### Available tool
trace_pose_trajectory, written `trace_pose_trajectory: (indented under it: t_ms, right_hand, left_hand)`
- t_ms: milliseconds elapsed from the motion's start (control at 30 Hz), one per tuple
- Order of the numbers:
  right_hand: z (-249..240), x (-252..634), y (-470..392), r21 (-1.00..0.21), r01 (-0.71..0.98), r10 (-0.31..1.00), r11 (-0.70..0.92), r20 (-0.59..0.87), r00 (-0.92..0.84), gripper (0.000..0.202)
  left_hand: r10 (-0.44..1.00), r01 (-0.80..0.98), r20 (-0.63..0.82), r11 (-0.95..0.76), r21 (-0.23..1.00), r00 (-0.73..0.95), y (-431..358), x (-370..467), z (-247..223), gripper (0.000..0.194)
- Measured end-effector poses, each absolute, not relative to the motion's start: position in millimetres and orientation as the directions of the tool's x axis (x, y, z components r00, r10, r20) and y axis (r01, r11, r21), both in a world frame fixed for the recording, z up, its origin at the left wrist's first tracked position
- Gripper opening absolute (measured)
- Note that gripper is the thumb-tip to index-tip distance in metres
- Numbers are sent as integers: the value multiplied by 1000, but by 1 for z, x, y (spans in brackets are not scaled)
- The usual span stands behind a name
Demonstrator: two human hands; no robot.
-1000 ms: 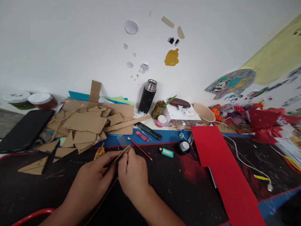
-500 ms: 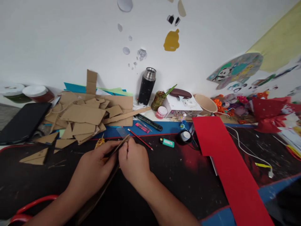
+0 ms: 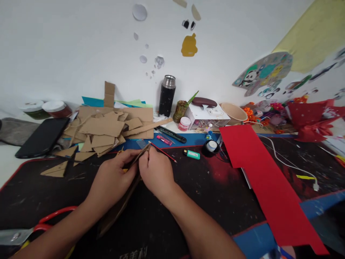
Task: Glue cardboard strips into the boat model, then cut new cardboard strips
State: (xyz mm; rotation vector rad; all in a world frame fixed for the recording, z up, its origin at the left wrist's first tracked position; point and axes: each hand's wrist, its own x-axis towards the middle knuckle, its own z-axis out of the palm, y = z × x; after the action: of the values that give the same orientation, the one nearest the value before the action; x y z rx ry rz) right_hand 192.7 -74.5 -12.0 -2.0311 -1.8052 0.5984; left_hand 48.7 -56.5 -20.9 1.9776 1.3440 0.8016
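One left hand point(image 3: 114, 180) and one right hand point(image 3: 158, 173), at least one held cardboard piece point(image 3: 116, 213), one pencil point(image 3: 167, 155), one lighter point(image 3: 193, 155), one utility knife point(image 3: 171, 134), one flask point(image 3: 166, 100), one bowl point(image 3: 234, 114), two lidded tubs point(image 3: 55, 107), and over ten cardboard scraps point(image 3: 102, 127), too overlapped for an exact count

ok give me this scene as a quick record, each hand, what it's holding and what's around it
left hand: gripping a cardboard piece
right hand: fingers closed at the same piece's upper end
surface: dark mat
beyond hands: red pencil, with green lighter to its right
back left: pile of cardboard scraps
back middle: black flask, upright
right: red sheet
near left: red-handled scissors, partly hidden by left forearm
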Motion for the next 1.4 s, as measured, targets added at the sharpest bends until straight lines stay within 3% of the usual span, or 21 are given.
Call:
trace_pose_trajectory:
  t_ms: [267,600,733,1400]
  right_hand:
    - [-15,192,-75,-546,831,993,-104,-17,113,24]
    - [-42,191,-80,-790,603,955,113,253,153,22]
    - [-44,189,-81,-821,545,932,173,315,179,22]
    - [-42,186,-85,-843,507,927,177,316,202,24]
  left_hand:
    - [934,555,168,-325,766,316,-59,49,-18,32]
    - [867,688,324,-498,528,379,-68,45,-9,39]
    - [833,702,367,-549,454,414,-71,45,-6,42]
    - [767,656,469,-630,416,438,-73,44,-3,46]
